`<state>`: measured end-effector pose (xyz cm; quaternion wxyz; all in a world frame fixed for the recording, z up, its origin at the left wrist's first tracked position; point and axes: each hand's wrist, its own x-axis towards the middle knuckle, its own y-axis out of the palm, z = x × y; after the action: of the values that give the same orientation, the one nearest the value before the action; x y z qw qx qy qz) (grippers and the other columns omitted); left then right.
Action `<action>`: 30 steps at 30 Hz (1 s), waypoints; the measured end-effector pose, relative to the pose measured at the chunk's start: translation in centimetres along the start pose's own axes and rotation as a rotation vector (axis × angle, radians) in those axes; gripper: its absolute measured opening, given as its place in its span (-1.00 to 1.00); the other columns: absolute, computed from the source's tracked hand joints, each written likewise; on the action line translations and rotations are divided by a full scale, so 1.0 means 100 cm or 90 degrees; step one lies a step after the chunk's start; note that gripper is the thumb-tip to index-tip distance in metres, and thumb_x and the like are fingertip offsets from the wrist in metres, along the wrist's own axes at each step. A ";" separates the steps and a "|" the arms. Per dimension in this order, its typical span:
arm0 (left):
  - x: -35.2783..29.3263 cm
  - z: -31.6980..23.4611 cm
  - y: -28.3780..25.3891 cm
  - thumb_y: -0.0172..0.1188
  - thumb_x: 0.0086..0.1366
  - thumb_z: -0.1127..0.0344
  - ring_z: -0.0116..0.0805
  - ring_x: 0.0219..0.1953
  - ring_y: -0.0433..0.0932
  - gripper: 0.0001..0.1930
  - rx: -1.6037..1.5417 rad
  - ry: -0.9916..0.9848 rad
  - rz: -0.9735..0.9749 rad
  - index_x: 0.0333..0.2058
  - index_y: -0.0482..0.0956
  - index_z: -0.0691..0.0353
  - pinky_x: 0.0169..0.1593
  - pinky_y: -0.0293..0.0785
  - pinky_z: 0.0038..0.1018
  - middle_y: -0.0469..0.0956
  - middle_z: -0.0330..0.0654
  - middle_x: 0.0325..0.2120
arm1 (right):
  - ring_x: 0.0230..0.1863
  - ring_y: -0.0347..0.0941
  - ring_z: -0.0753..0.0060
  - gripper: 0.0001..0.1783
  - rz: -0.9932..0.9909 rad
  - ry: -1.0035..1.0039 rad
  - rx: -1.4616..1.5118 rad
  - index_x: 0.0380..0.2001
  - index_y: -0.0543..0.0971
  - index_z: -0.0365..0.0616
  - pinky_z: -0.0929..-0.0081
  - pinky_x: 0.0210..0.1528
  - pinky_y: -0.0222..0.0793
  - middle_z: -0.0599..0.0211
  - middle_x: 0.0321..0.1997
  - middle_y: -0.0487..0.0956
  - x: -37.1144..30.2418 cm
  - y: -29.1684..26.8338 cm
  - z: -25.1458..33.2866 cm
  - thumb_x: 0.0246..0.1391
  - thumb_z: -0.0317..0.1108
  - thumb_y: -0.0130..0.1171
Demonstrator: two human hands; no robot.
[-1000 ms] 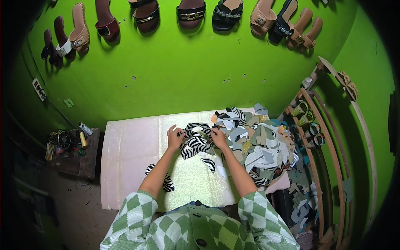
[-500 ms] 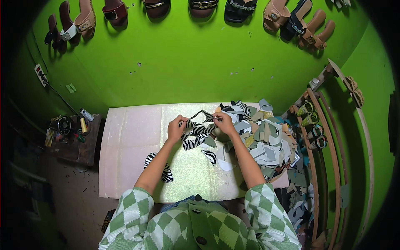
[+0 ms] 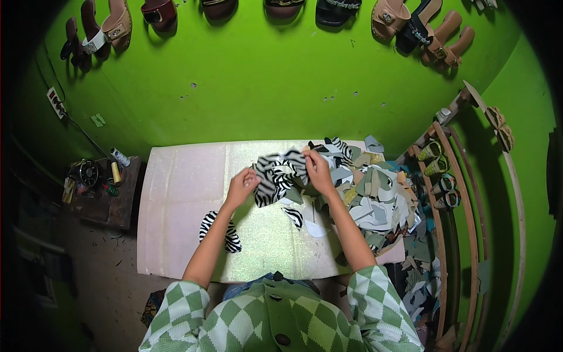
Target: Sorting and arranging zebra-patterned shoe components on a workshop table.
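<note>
Over the middle of the table, a black-and-white zebra-striped piece of material (image 3: 265, 177) is spread between my two hands, partly smeared by motion. My left hand (image 3: 241, 184) has its fingers closed at the piece's left edge. At the upper right edge, my right hand (image 3: 317, 168) pinches it. More striped pieces lie just beneath; where one ends and another begins is hard to tell. A small striped scrap (image 3: 294, 218) lies nearer me. Another striped piece (image 3: 233, 240) rests by my left forearm, which partly covers it.
A heap of grey, white and tan scraps (image 3: 375, 202) covers the right side of the table (image 3: 182, 217) and spills over its edge. A wooden rack (image 3: 454, 229) with sandals stands right. A small side table (image 3: 120, 214) holds spools at left. Sandals (image 3: 280, 10) hang on the green wall.
The striped piece, folded and looped between my hands before, is now opened out broad. My left hand has moved slightly left and down; my right hand stays near its place.
</note>
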<state>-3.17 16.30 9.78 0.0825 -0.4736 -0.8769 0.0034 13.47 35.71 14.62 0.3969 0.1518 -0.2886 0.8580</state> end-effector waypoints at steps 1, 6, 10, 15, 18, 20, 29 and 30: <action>-0.015 0.008 0.001 0.20 0.13 0.42 -0.55 -0.44 0.48 -0.82 -0.014 -0.047 0.016 -0.31 0.42 0.32 -0.34 0.40 -0.65 0.48 -0.28 -0.45 | -0.61 0.28 0.42 -0.85 0.021 0.044 -0.001 -0.31 0.47 -0.21 0.51 -0.52 0.18 0.20 -0.61 0.39 -0.014 0.003 -0.009 0.10 -0.43 -0.08; -0.103 0.084 0.003 0.20 0.11 0.45 -0.59 -0.57 0.43 -0.77 -0.023 -0.270 0.006 -0.25 0.41 0.26 -0.53 0.42 -0.66 0.47 -0.27 -0.49 | -0.59 0.39 0.02 -0.78 0.133 0.238 -0.063 -0.15 0.33 -0.10 0.22 -0.51 0.25 0.01 -0.65 0.39 -0.139 0.045 -0.057 0.09 -0.42 -0.11; -0.150 0.106 0.014 0.23 0.05 0.51 -0.50 -0.53 0.50 -0.61 0.016 -0.356 0.015 -0.12 0.35 0.26 -0.54 0.53 -0.60 0.47 -0.19 -0.50 | -0.51 0.44 0.01 -0.79 0.159 0.342 -0.063 -0.23 0.34 -0.15 0.23 -0.45 0.31 0.01 -0.61 0.43 -0.205 0.063 -0.057 0.00 -0.51 -0.08; -0.159 0.085 0.027 0.23 -0.01 0.53 -0.41 -0.61 0.52 -0.55 0.213 -0.319 0.021 -0.09 0.36 0.16 -0.60 0.49 -0.53 0.47 -0.14 -0.52 | -0.50 0.44 0.07 -0.81 0.141 0.334 -0.148 -0.27 0.41 -0.16 0.27 -0.42 0.32 0.09 -0.58 0.45 -0.235 0.069 -0.045 -0.03 -0.49 -0.03; -0.160 0.074 0.030 0.25 -0.06 0.48 -0.17 -0.45 0.55 -0.49 0.417 -0.218 0.025 -0.06 0.37 0.10 -0.38 0.47 -0.31 0.48 -0.10 -0.54 | -0.50 0.45 0.10 -0.78 0.196 0.296 -0.222 -0.23 0.43 -0.10 0.27 -0.44 0.32 0.11 -0.58 0.47 -0.223 0.067 -0.020 -0.02 -0.38 0.02; -0.158 0.071 0.037 0.25 -0.06 0.41 -0.11 -0.35 0.54 -0.49 0.444 -0.241 0.034 -0.05 0.37 0.06 -0.30 0.45 -0.26 0.51 -0.08 -0.51 | -0.46 0.47 0.07 -0.76 0.244 0.284 -0.275 -0.21 0.44 -0.05 0.23 -0.43 0.33 0.10 -0.56 0.50 -0.219 0.061 -0.018 0.00 -0.30 0.05; -0.154 0.073 0.048 0.33 -0.11 0.22 -0.07 -0.40 0.55 -0.49 0.657 -0.254 0.083 -0.16 0.36 0.17 -0.38 0.44 -0.23 0.55 -0.02 -0.49 | -0.38 0.48 0.08 -0.76 0.120 0.344 -0.351 -0.49 0.58 -0.06 0.27 -0.32 0.36 0.14 -0.51 0.52 -0.190 0.052 -0.043 -0.01 -0.15 0.06; -0.153 0.071 0.048 0.33 -0.11 0.22 -0.06 -0.41 0.55 -0.48 0.647 -0.271 0.085 -0.15 0.36 0.17 -0.39 0.44 -0.23 0.54 -0.01 -0.50 | -0.34 0.47 0.10 -0.79 0.091 0.344 -0.369 -0.49 0.58 -0.06 0.30 -0.29 0.36 0.16 -0.47 0.50 -0.185 0.051 -0.046 -0.02 -0.18 0.10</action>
<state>8.03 6.75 0.19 0.1209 -0.4177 -0.7303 0.5269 21.22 24.88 -0.01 0.4245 -0.2179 -0.4135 0.7755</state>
